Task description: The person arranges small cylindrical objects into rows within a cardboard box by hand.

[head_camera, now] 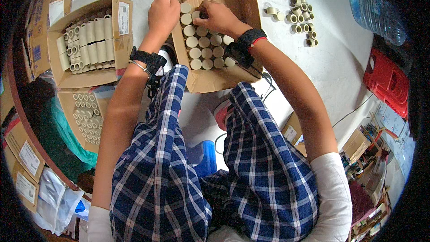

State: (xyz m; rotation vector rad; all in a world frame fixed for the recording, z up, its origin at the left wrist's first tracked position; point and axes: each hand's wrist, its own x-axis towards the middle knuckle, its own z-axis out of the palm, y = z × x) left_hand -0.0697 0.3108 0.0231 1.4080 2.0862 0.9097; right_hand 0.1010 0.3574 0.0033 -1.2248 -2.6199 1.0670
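An open cardboard box (218, 84) stands before my knees, with beige round plastic fittings (207, 53) in rows, flat ends up. My left hand (164, 8) grips the box's upper left edge, fingers bent over the rim. Inside the box, my right hand (218, 16) is above the upper rows with bent fingers; whether it holds a fitting is hidden. Loose beige pipe fittings (296, 10) lie scattered on the pale floor to the right of the box.
At left stands a cardboard box (84, 82) of tubular beige fittings. Below it, another carton (69, 107) holds ring-ended ones. A large clear plastic bottle (378, 16) and a red plastic item (386, 80) are at the right. A blue plastic object (209, 158) sits between my legs.
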